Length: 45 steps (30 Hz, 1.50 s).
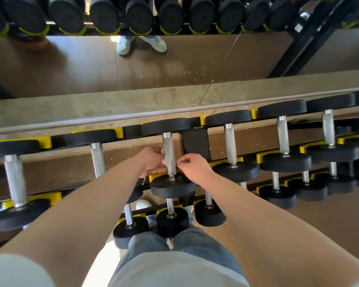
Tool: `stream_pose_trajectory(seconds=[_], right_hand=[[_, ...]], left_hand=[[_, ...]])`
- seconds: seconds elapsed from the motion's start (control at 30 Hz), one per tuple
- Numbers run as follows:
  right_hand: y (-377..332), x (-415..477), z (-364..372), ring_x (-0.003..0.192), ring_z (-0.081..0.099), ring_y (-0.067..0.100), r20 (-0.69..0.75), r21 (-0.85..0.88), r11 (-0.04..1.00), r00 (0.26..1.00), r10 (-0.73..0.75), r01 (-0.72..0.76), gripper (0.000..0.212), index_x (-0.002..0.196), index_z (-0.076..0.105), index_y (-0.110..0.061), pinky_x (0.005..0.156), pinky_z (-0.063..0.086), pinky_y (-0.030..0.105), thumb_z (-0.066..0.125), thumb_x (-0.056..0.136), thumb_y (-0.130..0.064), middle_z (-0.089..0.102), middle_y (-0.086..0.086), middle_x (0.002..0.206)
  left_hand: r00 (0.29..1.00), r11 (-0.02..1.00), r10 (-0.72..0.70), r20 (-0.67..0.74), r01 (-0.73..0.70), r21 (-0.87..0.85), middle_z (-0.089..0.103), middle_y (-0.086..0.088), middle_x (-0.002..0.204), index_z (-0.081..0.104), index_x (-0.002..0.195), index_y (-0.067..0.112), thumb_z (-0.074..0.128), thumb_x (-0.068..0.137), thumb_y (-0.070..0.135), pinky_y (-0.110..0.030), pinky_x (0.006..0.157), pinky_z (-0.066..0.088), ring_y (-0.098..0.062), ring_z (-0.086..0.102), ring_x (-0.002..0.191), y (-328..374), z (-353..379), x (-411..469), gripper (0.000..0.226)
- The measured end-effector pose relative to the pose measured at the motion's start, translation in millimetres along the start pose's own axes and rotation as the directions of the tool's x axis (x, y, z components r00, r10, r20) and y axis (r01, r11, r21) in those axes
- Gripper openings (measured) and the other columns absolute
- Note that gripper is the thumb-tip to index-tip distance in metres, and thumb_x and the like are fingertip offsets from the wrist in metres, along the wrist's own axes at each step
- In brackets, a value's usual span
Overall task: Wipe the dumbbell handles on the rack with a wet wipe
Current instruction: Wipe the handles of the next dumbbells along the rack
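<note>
A black dumbbell with a knurled silver handle [169,154] lies on the top tier of the rack [195,141], straight ahead of me. My left hand [151,162] grips a crumpled white wet wipe [163,156] against the left side of that handle. My right hand [193,166] is at the handle's right side, its thumb and finger pinched together at the lower end near the black weight head [172,186]. What the right fingers pinch is too small to tell; it may be an edge of the wipe.
More dumbbells line the top tier on both sides, such as one at left [97,158] and one at right [230,146]. Lower tiers hold smaller dumbbells [170,216]. Yellow saddles [45,141] cradle the heads. A wall mirror [174,65] stands behind the rack.
</note>
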State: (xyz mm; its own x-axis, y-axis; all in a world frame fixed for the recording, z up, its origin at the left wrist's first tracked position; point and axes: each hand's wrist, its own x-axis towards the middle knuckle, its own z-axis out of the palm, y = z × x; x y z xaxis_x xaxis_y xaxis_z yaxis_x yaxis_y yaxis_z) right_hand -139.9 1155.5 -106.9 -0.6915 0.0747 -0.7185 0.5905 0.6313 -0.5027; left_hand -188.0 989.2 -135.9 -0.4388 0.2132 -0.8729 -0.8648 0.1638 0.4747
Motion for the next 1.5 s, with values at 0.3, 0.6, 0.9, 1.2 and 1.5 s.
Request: stream_pose_trajectory(seconds=[0.3,0.6,0.9,1.2,1.5], right_hand=[[5,1,-6,0.095,0.067,0.011,0.0,0.089,0.996,1.0,0.019,-0.019,0.012,0.101,0.069,-0.033,0.082,0.055,0.027,0.058,0.102,-0.027,0.069,-0.009,0.1],[-7,-7,-7,0.093,0.066,0.01,0.036,-0.006,1.0,0.999,-0.016,0.016,0.017,0.109,0.072,-0.026,0.077,0.051,0.025,0.056,0.103,-0.027,0.068,-0.01,0.098],[-17,-31,-1,0.097,0.071,0.007,0.033,0.164,0.981,0.993,-0.11,0.104,0.033,0.13,0.064,-0.029,0.091,0.06,0.037,0.065,0.097,-0.027,0.071,-0.012,0.109],[-7,-64,-19,0.098,0.072,0.012,-0.028,0.451,0.886,0.994,-0.106,0.107,0.03,0.125,0.067,-0.024,0.085,0.063,0.033,0.073,0.095,-0.023,0.073,-0.004,0.109],[27,-63,-69,0.098,0.074,0.022,-0.072,0.603,0.791,0.995,-0.07,0.1,0.018,0.101,0.067,-0.023,0.086,0.063,0.035,0.062,0.099,-0.005,0.074,0.008,0.106]], left_hand=[[0.988,0.959,0.143,-0.06,-0.123,0.256,0.068,-0.01,0.105,0.064,0.097,0.015,0.052,0.098,-0.005,-0.033,0.085,0.059,-0.022,0.067,0.098,2,1,-5,0.023],[0.992,0.933,0.045,-0.116,-0.001,0.359,0.063,-0.011,0.104,0.062,0.126,0.002,0.053,0.1,0.005,-0.033,0.082,0.061,-0.024,0.069,0.092,-21,4,-22,0.028],[0.982,0.979,0.188,0.007,-0.186,-0.079,0.077,-0.014,0.106,0.067,0.114,0.011,0.064,0.1,0.013,-0.028,0.076,0.056,-0.014,0.072,0.081,-25,-5,-57,0.015],[0.955,0.954,0.293,0.046,-0.295,0.059,0.075,-0.014,0.106,0.068,0.111,0.011,0.075,0.093,0.015,-0.029,0.079,0.06,-0.018,0.072,0.087,-14,18,-71,0.02],[0.946,0.943,0.321,0.051,-0.324,0.071,0.075,-0.01,0.103,0.069,0.112,0.017,0.061,0.099,0.005,-0.028,0.076,0.059,-0.016,0.072,0.088,2,85,-74,0.019]])
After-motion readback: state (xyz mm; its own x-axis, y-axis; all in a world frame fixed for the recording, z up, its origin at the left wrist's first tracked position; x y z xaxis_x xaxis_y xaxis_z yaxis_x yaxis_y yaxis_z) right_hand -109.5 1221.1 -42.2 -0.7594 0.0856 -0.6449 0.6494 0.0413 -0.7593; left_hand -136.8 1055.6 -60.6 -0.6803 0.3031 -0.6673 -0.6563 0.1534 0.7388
